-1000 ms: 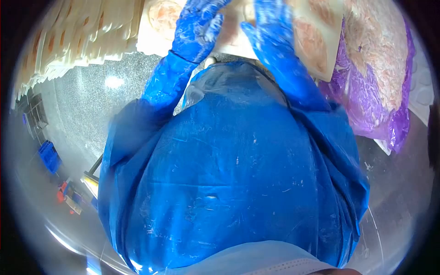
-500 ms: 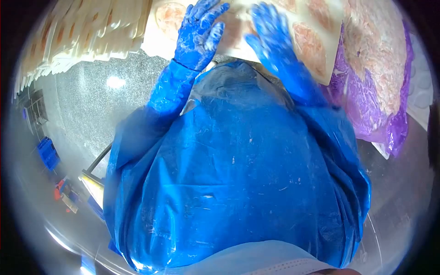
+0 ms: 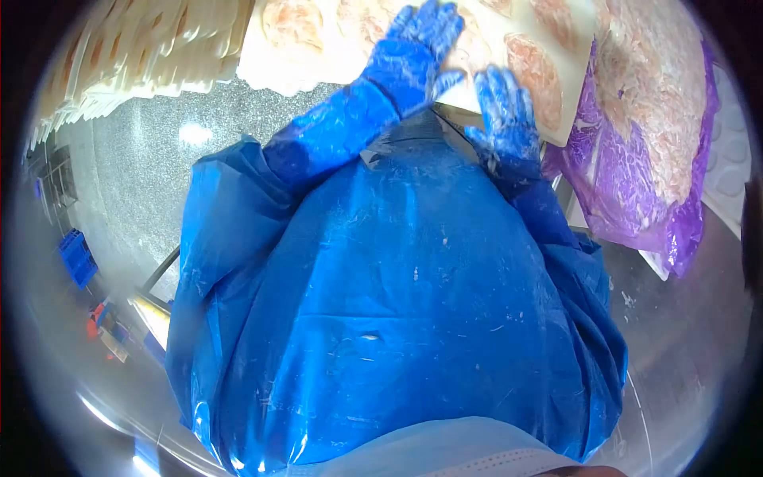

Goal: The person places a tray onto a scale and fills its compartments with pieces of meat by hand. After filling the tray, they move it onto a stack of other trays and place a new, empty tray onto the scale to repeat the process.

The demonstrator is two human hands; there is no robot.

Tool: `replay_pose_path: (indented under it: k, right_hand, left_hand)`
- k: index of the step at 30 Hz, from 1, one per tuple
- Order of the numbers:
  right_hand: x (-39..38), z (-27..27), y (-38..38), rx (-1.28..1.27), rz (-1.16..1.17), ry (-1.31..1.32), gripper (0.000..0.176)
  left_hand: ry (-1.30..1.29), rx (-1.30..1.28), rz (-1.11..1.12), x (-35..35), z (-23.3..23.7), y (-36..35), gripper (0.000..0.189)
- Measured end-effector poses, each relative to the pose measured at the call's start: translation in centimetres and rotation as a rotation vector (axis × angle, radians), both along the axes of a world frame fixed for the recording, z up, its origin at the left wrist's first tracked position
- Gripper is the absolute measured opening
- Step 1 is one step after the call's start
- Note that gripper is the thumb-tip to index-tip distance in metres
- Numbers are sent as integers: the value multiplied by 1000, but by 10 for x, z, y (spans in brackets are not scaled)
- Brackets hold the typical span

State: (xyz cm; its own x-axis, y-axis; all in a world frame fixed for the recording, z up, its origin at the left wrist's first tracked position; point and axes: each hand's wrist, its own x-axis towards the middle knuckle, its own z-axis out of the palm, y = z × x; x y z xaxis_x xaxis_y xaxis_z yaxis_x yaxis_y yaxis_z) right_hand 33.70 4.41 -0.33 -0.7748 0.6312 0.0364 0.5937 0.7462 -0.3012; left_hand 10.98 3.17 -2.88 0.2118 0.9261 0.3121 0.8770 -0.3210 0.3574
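Note:
In blue gloves smeared with pale residue, both my hands are over the near side of a white mould tray (image 3: 494, 49). Its rounded hollows hold flat, pale pink patties of what looks like minced meat (image 3: 534, 79). My left hand (image 3: 419, 56) lies flat with the fingers stretched out and the thumb apart, covering part of a hollow near the middle. Beside it, my right hand (image 3: 507, 115) is at the tray's near edge, fingers extended and pointing away from me, just left of the front right patty. Neither hand holds anything.
On the right, an open purple plastic bag (image 3: 616, 195) carries a big heap of pale minced meat (image 3: 652, 103). White trays (image 3: 151, 48) stand stacked at the upper left. A blue crate (image 3: 77, 258) is on the floor at far left.
My left hand has moved right across the tray, uncovering patties on the left. My right hand has drawn back towards me and slightly right, to the near edge.

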Motion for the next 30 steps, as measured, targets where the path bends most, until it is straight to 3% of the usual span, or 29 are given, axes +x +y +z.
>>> replay_pose_path:
  k: [3, 6, 7, 9, 10, 13, 17, 21, 22, 25, 27, 29, 30]
  right_hand:
    - [25, -5, -2, -13, 45, -95, 69]
    - [24, -6, 13, 10, -117, 77, 68]
    - [11, -8, 23, 9, -116, 80, 68]
    - [-26, -9, 42, 133, -7, 397, 70]
    - [-48, -5, 47, 166, -59, 281, 69]
    - [-47, -19, 59, 138, 108, 226, 68]
    - [-10, -30, 46, 161, -74, 182, 69]
    - [-35, -8, 41, 157, -48, 28, 68]
    - [-33, -16, 44, 130, -83, 131, 67]
    - [-27, -11, 38, 2, 44, 25, 67]
    - [-21, -16, 41, 15, -11, 78, 66]
    - [-15, -20, 47, 22, -55, 141, 66]
    - [-17, -18, 48, 25, -21, 124, 67]
  left_hand:
    - [1, -74, -28, 8, 1, -26, 73]
    - [-49, -287, -224, 1, 19, -50, 68]
    - [-46, -288, -223, -10, 18, -48, 68]
    - [-295, -172, -43, -31, 16, -38, 68]
    - [-79, -26, 43, -36, 20, -33, 68]
    - [-74, -140, -55, -23, 13, -39, 69]
    - [-139, -121, -1, -4, 5, -41, 73]
    - [-75, -124, -43, -4, 6, -28, 74]
    - [-61, -135, -15, -4, 8, -31, 72]
    - [-104, -181, -118, -3, 10, -36, 69]
    - [-50, -221, -164, -11, 15, -36, 68]
    - [-131, -114, -38, -23, 19, -39, 68]
    - [-327, -75, 38, -40, 15, -42, 70]
